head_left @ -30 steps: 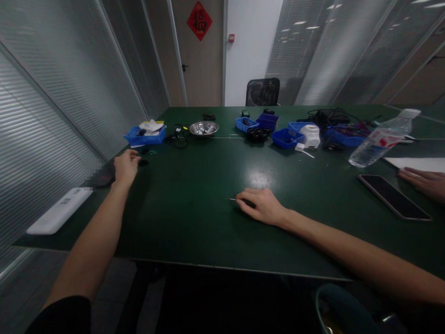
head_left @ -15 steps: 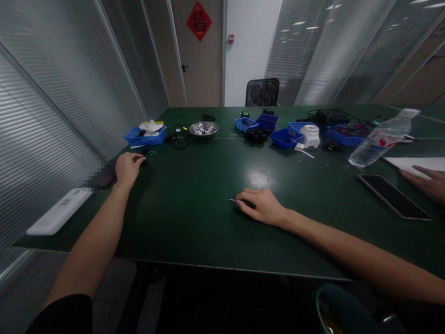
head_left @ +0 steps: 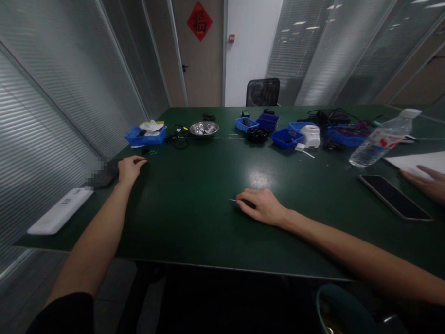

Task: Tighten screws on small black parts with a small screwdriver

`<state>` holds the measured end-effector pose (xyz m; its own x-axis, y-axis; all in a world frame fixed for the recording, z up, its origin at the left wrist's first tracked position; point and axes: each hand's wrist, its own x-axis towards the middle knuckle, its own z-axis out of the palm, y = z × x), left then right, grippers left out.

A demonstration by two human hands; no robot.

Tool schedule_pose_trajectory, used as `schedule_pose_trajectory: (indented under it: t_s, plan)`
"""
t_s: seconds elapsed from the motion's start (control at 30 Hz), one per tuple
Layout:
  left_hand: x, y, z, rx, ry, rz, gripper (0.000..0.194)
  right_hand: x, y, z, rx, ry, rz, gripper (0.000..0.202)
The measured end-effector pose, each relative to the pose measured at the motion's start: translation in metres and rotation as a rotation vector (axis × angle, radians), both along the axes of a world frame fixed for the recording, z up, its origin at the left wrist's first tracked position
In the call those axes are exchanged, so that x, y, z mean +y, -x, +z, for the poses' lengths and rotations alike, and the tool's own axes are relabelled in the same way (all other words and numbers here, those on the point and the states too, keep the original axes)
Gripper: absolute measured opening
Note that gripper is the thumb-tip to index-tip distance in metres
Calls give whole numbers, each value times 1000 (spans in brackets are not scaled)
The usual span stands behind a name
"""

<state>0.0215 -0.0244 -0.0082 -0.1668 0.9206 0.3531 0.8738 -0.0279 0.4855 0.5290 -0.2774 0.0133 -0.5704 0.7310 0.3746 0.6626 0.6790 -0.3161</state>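
Note:
My right hand (head_left: 263, 206) rests on the green table (head_left: 184, 224) with its fingers curled into a pinch. From its fingertips a thin, pale, needle-like rod (head_left: 232, 200) points left; the rest of it is hidden in the hand. Farther forward at the left, my left hand (head_left: 129, 168) has thumb and forefinger pressed together near the tabletop. What they hold, if anything, is too small to tell. Just beyond those fingertips lie small dark and green bits (head_left: 150, 152). A dark object (head_left: 108, 175), partly blurred out, is beside the left wrist.
A white oblong case (head_left: 62, 212) lies at the left edge. Along the back are a blue tray (head_left: 146, 137), a metal bowl (head_left: 204, 130) and several blue bins (head_left: 287, 139). A tilted bottle (head_left: 384, 138), a phone (head_left: 394, 197) and another person's hand (head_left: 431, 181) on paper are at right.
My left hand has shifted slightly to the right and its fingers have come closer together. The dark patch seen at its fingertips no longer shows there. My right hand stays put.

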Motion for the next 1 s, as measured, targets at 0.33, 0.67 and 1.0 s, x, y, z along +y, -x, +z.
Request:
schedule_pose_trajectory:
  t_s: [0.33, 0.67, 1.0]
  plan:
    - [9, 9, -7, -111, 32, 61, 31, 0, 0, -1, -11, -11, -8, 30]
    - [11, 6, -7, -196, 49, 141, 34, 0, 0, -1, -5, 4, 0, 30]
    - [8, 0, -10, -180, 42, 133, 29, 0, 0, 1, -19, 18, -1, 30]
